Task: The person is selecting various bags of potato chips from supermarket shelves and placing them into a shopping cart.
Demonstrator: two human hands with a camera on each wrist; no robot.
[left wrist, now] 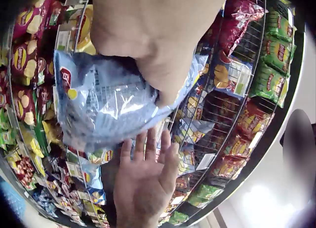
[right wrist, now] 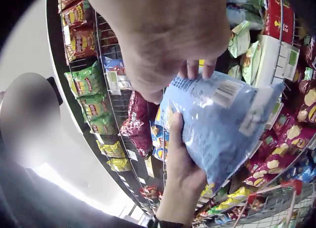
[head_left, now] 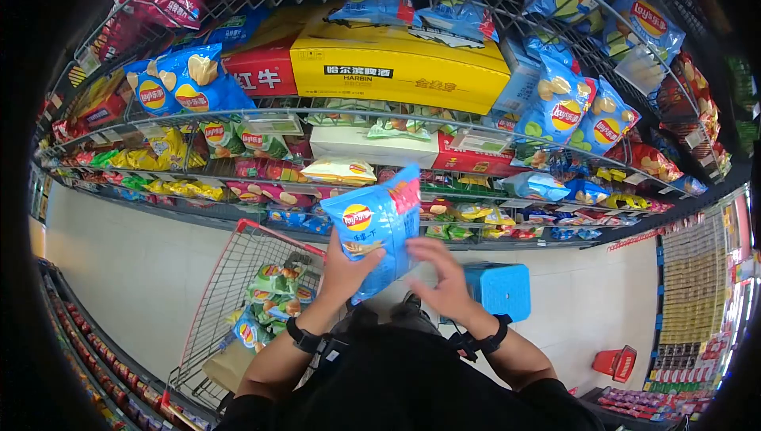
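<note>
A blue chip bag (head_left: 379, 233) is held upright before the person's chest in the head view. The left hand (head_left: 349, 268) grips its lower left side, thumb across the front. Close to the bag's right edge is the right hand (head_left: 444, 276), fingers spread and slightly bent, holding nothing. In the left wrist view the bag (left wrist: 108, 102) lies under the left hand (left wrist: 148, 45), with the right hand's (left wrist: 143, 183) open palm below it. The right wrist view has the bag (right wrist: 222, 124) gripped by the left hand (right wrist: 182, 169); the right hand (right wrist: 168, 50) is above it.
Wire shelves of chip bags stretch across the front, with a yellow carton (head_left: 396, 66) on an upper level. A shopping cart (head_left: 210, 296) at the left holds green and blue bags (head_left: 273, 296). A blue stool (head_left: 503, 291) and a red basket (head_left: 615, 363) stand on the floor right.
</note>
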